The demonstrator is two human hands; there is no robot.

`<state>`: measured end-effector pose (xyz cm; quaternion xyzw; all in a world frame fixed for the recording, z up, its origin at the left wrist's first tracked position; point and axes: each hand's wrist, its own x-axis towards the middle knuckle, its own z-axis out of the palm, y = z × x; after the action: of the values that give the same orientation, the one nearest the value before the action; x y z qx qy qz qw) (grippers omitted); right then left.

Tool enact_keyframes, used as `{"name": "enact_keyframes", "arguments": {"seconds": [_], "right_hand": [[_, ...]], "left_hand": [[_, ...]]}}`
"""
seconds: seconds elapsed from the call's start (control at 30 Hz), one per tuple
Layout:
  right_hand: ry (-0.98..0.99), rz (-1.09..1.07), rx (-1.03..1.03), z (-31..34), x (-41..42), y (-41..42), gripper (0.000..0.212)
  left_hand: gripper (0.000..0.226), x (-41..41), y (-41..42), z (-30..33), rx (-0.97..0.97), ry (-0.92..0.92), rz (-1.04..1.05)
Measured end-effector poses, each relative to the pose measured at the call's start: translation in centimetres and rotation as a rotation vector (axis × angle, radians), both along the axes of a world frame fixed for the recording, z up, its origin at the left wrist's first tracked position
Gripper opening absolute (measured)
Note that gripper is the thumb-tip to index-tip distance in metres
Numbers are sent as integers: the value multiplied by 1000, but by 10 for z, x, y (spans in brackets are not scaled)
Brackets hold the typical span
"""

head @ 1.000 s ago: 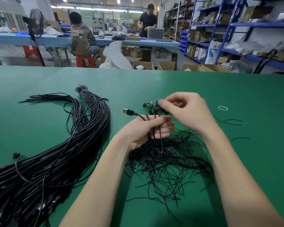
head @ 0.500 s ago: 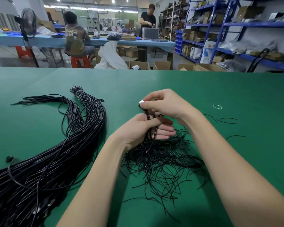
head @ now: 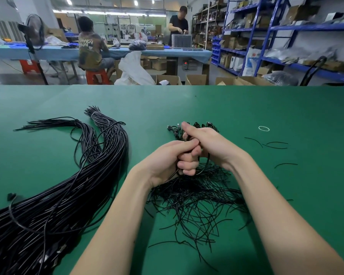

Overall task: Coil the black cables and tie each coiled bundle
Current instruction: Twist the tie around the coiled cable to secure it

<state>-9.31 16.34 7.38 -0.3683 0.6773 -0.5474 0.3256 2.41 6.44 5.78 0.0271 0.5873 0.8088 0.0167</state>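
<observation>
I'm gripping the coiled cable [head: 189,138] upright in my left hand [head: 173,159], right hand [head: 205,143] pinching its top, ties [head: 197,199] lying just beneath.

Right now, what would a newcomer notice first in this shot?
The two hands meeting mid-table: the left hand grips a coiled black cable, the right hand works at its top. Under them lies a loose tangle of thin black ties. At left, a thick sheaf of black cables sweeps across the green table.
</observation>
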Motion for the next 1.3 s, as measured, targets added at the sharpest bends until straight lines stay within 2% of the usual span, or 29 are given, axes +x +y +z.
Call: {"name": "enact_keyframes", "arguments": {"seconds": [0.13,0.23,0.33,0.5,0.6,0.67,0.8,0.93,1.2,1.3], "right_hand": [[71,-126,76,0,4,-8,53],[82,-259,37,-2,7,-14,62],[86,-360,-6,-5,9,-18,62],[428,-609,-80,-3,9,-23,57],[521,-699,-18,-6,14,-26,50],[615,-737,17,-11,13,-27,58],[696,-522,120,-6,0,-24,57],[532,-264,154,3,-15,-20,62],[466,-307,119,-1,-15,-19,69],[408,-228,152,-3,-17,-11,55]], "left_hand": [[37,-4,0,-2,57,-15,69],[35,-5,0,-1,173,-29,125],[37,-7,3,-2,196,-16,168],[35,-15,7,-2,67,28,330],[34,-16,10,-2,49,4,316],[34,-14,10,-3,88,-59,263],[33,-9,6,-1,131,-137,184],[23,-8,6,1,152,-199,186],[15,-10,10,-4,142,-211,173],[22,-11,12,-4,92,-224,184]]}}
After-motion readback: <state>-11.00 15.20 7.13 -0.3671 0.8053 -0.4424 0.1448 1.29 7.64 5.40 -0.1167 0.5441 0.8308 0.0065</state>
